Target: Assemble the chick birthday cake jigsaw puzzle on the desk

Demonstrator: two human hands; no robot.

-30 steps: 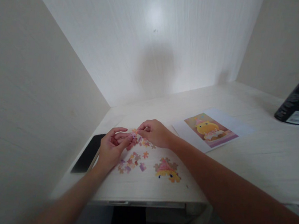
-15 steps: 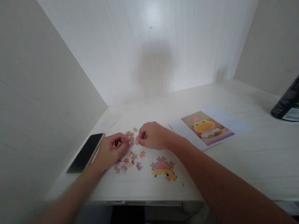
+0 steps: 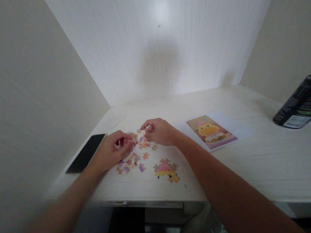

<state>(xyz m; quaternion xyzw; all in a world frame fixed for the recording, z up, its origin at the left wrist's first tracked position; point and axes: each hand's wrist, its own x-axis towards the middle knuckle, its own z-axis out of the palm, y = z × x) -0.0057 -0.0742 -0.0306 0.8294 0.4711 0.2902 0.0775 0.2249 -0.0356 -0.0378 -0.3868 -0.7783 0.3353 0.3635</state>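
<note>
My left hand rests at the left of a scatter of small jigsaw pieces. Its fingers are curled but apart, with the tips touching or close to the pieces. Over the upper part of the scatter is my right hand, forefinger and thumb spread above several orange and pink pieces. Some of these are partly hidden under the fingers. Nearer the front edge lies a joined part of the puzzle, showing a pink hat and a yellow head with dark eyes.
A printed sheet with a picture of the yellow figure lies beyond my right forearm. A dark phone is left of my left hand. At the far right stands a black drink can. White panels enclose the desk.
My hands have come apart from the pieces between them, and my right finger and thumb have spread. Loose pieces now show below my right hand. The view has shifted slightly.
</note>
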